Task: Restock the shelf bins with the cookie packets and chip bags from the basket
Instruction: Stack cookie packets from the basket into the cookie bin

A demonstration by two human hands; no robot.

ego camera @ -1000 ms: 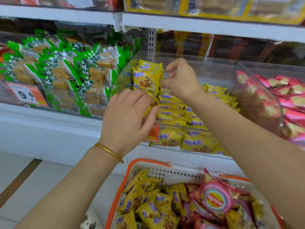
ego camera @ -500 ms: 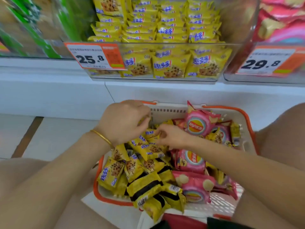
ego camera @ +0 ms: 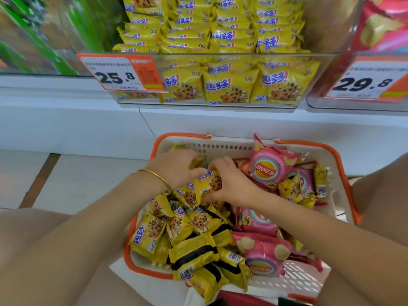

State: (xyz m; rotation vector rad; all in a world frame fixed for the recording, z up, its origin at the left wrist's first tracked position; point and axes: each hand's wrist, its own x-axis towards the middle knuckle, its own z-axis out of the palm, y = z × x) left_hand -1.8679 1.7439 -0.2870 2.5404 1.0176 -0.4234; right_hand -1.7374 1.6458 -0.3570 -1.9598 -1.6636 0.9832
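We're looking down at a pale tiled floor [ego camera: 88, 184] with the white shelf base [ego camera: 66, 120] running across just above it. On the shelf sits a clear bin [ego camera: 220, 55], packed with rows of yellow packs and carrying a price tag [ego camera: 119, 74] that reads 25.8. A second tag [ego camera: 366, 81] to its right reads 29.8.

Down on the floor is the white basket [ego camera: 344, 173] with its orange rim. Its contents split cleanly: yellow cookie packets [ego camera: 176, 226], printed with chocolate-chip cookies and blue lettering, are heaped under and nearer than the fingers. Pink chip bags [ego camera: 267, 168] lie out to the right of them.

Now the hands, and both are in the basket, close together. The right hand [ego camera: 229, 182] pinches one cookie packet [ego camera: 212, 181] between its thumb below and its curled fingers on top. The left hand [ego camera: 174, 166], a gold bracelet [ego camera: 156, 176] on its wrist, arches over the heap with its fingers bent down. One fingertip touches that same packet's top edge. We can't tell whether the left hand actually has hold of anything.
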